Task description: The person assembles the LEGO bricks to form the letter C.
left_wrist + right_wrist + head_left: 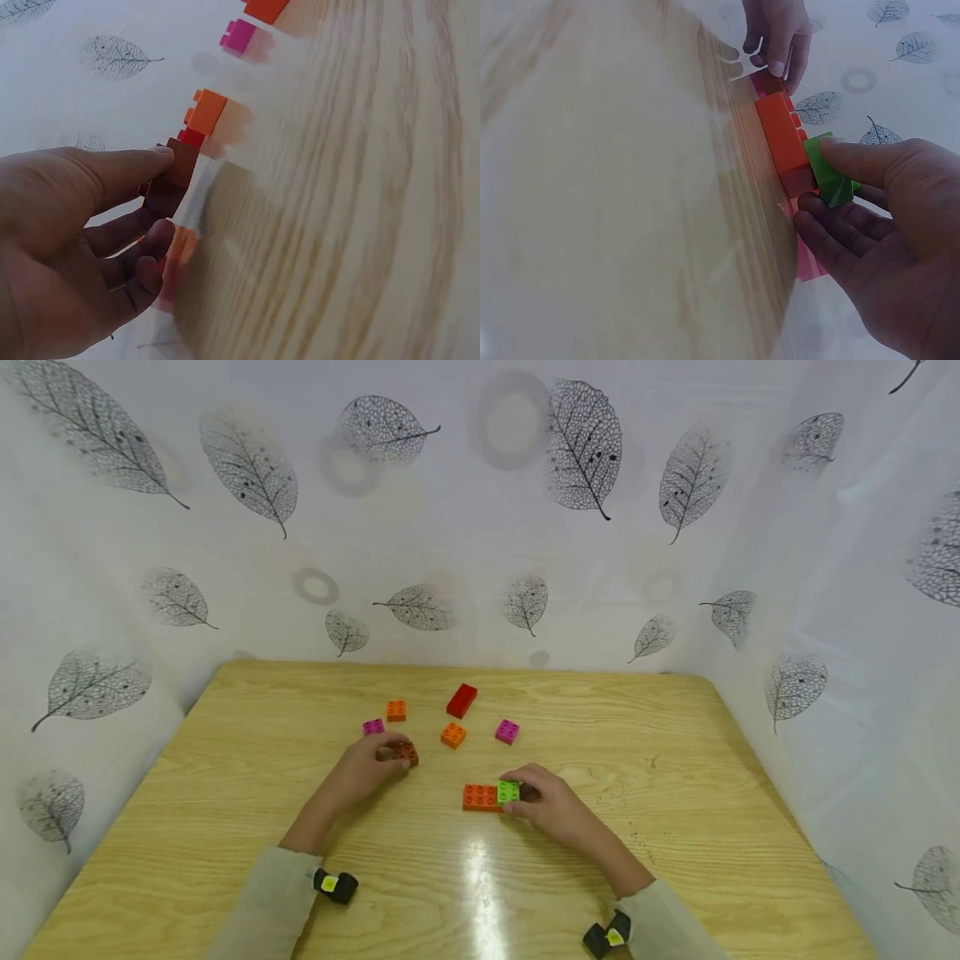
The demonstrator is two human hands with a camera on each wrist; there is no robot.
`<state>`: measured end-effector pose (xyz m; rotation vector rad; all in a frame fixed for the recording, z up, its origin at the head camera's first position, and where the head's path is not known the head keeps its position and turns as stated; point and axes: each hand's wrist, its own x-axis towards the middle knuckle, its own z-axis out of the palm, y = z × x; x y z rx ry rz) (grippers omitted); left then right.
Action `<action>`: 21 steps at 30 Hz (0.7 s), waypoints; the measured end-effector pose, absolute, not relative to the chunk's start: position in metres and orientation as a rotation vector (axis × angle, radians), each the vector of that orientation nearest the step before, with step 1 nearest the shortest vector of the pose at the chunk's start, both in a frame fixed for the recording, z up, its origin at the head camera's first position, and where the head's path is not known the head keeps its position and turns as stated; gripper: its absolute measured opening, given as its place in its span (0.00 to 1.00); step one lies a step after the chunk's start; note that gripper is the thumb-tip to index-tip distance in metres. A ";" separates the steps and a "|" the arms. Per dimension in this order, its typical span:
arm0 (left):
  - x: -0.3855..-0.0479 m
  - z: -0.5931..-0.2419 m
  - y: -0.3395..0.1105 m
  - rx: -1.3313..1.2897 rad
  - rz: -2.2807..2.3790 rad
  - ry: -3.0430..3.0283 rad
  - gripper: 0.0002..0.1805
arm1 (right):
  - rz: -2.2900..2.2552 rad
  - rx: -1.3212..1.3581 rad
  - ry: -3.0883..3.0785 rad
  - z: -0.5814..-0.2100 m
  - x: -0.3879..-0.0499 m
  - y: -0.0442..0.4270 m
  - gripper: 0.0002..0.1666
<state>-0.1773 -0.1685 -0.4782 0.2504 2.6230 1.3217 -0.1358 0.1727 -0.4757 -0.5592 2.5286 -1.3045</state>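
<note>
My left hand (367, 768) pinches a brown building brick (406, 754) between thumb and fingers, left of the table's middle. The brown brick (171, 176) shows its side in the left wrist view; whether it touches the table I cannot tell. With thumb and fingertips my right hand (553, 802) grips a small green brick (507, 791) at the right end of a long orange-red brick (478, 797). In the right wrist view the green brick (829, 171) looks slightly tilted on the studs of the orange-red brick (781, 135).
Behind the hands lie a pink brick (373, 727), an orange brick (397, 710), a second orange brick (453, 735), a red brick (462, 701) and another pink brick (507, 732). A leaf-patterned white curtain (465, 543) borders the wooden table (637, 727) at the back and sides.
</note>
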 end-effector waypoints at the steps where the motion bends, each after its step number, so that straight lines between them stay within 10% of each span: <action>1: -0.177 -0.477 -0.167 0.266 1.333 2.612 0.20 | -1.305 -0.558 2.528 -0.475 -0.136 0.173 0.25; 21: -0.155 -0.471 -0.122 0.559 1.342 2.433 0.19 | -1.321 -0.563 2.497 -0.475 -0.134 0.173 0.25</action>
